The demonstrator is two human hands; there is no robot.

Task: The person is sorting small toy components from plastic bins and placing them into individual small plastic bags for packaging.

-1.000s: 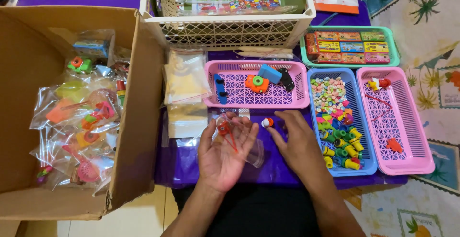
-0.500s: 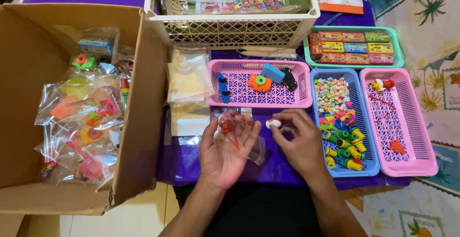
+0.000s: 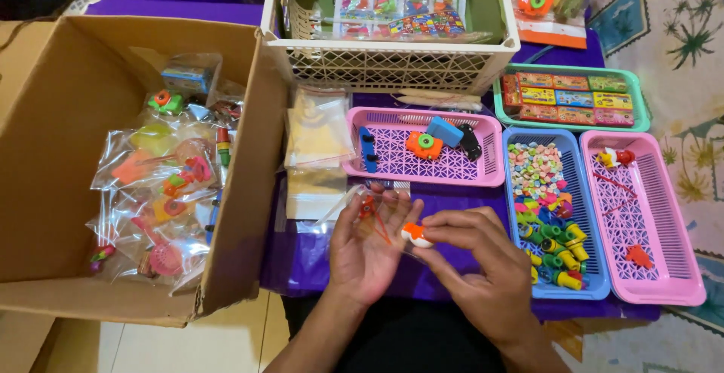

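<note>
Left hand [image 3: 367, 248] lies palm up over the purple table edge [image 3: 302, 267], cradling a clear plastic bag [image 3: 354, 211] with a small red piece [image 3: 367, 208] and thin red sticks inside; fingers loosely curled under the film, not clenched. Right hand [image 3: 475, 267] pinches a small white-and-orange ball-shaped toy [image 3: 415, 235] between thumb and fingertips, right at the bag's side, touching or just short of it, can't tell which. My read on handling: toy is light, hard, smooth and round, so likely to roll or squirt out of a loose pinch; best grip is across its widest part, pads opposed. Bag is thin, floppy, slick, weighs next to nothing; hold it by the mouth edge, support the bottom with the palm so contents don't tip out. Red sticks look thin and could bend or poke the film. Nearby: pink tray [image 3: 422, 163] with blue and orange toys just beyond the hands, blue tray [image 3: 592, 214] of small beads and pegs to the right, cardboard box [image 3: 249, 162] of filled bags on the left.
</note>
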